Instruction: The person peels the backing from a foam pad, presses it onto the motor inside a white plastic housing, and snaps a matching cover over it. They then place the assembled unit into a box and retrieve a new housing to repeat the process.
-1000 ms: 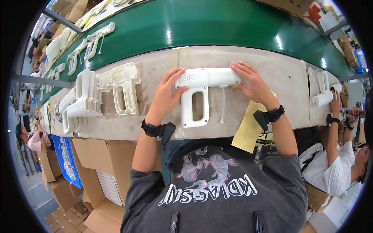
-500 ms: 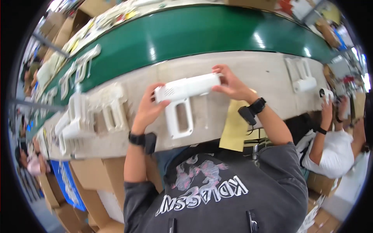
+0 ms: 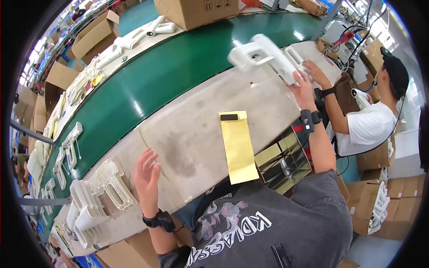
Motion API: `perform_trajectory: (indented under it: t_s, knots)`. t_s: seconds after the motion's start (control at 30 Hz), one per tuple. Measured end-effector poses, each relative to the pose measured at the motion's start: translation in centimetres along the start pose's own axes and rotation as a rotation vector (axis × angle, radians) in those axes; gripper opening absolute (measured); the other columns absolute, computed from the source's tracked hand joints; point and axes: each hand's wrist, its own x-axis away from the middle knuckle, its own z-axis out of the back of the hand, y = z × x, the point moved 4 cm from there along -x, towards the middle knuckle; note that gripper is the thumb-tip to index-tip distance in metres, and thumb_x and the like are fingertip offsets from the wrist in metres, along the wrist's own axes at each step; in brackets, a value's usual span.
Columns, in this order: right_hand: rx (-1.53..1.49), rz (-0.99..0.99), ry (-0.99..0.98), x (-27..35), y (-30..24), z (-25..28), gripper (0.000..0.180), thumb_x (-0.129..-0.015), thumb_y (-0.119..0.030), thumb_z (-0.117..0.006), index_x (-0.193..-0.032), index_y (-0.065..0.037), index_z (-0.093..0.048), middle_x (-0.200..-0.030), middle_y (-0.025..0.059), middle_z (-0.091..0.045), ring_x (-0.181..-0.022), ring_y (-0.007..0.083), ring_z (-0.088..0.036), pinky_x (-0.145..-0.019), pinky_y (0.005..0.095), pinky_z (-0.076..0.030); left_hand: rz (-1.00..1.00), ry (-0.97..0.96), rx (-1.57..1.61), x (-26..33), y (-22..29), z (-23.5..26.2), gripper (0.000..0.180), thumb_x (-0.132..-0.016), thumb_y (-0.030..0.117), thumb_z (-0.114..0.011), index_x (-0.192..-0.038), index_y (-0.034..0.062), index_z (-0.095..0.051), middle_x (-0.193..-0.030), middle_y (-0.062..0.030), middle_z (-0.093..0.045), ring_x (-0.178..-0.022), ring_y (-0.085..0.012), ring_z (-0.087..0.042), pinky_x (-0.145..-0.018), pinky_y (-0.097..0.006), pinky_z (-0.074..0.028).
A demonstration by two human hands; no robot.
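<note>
Stacks of white plastic shells [image 3: 105, 190] lie at the left end of the table [image 3: 196, 134], just beside the person's left hand [image 3: 146, 172], which hovers open and empty, fingers spread. Further right a yellow sheet [image 3: 238, 147] hangs over the table's near edge. The right hand [image 3: 301, 87] is closed on a white gun-shaped casing [image 3: 263, 56], blurred, lifted above the far right of the table beside the green belt [image 3: 178, 67]. The step looks like passing the casing along; setting it down needs a free spot near the co-worker's hand [image 3: 315, 71].
</note>
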Motion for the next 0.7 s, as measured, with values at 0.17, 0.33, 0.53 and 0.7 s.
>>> perform_trajectory:
  t_s: [0.17, 0.33, 0.53, 0.7]
  knots:
    - [-0.043, 0.034, 0.178, -1.9, 0.5, 5.3, 0.043, -0.098, -0.024, -0.063, -0.134, -0.005, -0.050, -0.122, 0.0086, -0.058, -0.105, 0.0265, -0.060, -0.088, 0.0422, -0.055, 0.070, 0.023, 0.016, 0.6, -2.2, -0.3, 0.036, -0.098, 0.013, -0.062, -0.131, -0.0017, -0.055, -0.134, -0.0101, -0.057, -0.119, -0.0223, -0.059, -0.094, -0.031, -0.049]
    - [-0.038, -0.013, 0.302, -2.4, 3.6, 6.1, 0.039, -0.096, -0.022, -0.067, -0.128, -0.004, -0.054, -0.120, 0.0099, -0.058, -0.105, 0.0267, -0.060, -0.085, 0.0412, -0.056, 0.091, -0.032, 0.035, 0.9, -2.6, -1.0, 0.034, -0.099, 0.013, -0.062, -0.129, -0.0018, -0.056, -0.130, -0.0096, -0.059, -0.114, -0.0208, -0.061, -0.091, -0.030, -0.050]
    - [-0.025, -0.028, 0.390, -4.2, 6.2, 7.0, 0.048, -0.090, -0.021, -0.074, -0.129, -0.004, -0.051, -0.118, 0.0117, -0.058, -0.105, 0.0281, -0.060, -0.079, 0.0428, -0.057, 0.116, -0.026, 0.020, 2.0, -2.7, -0.9, 0.033, -0.099, 0.013, -0.062, -0.128, -0.0018, -0.058, -0.128, -0.0088, -0.060, -0.113, -0.0202, -0.062, -0.089, -0.030, -0.050]
    - [-0.064, 0.006, 0.541, -6.5, 7.1, 9.3, 0.060, -0.083, -0.017, -0.081, -0.130, -0.006, -0.045, -0.122, 0.0152, -0.056, -0.105, 0.0311, -0.060, -0.071, 0.0459, -0.059, 0.157, 0.001, 0.033, 3.3, -3.2, -0.5, 0.032, -0.099, 0.013, -0.062, -0.128, -0.0014, -0.058, -0.126, -0.0082, -0.060, -0.112, -0.0202, -0.062, -0.090, -0.030, -0.049]
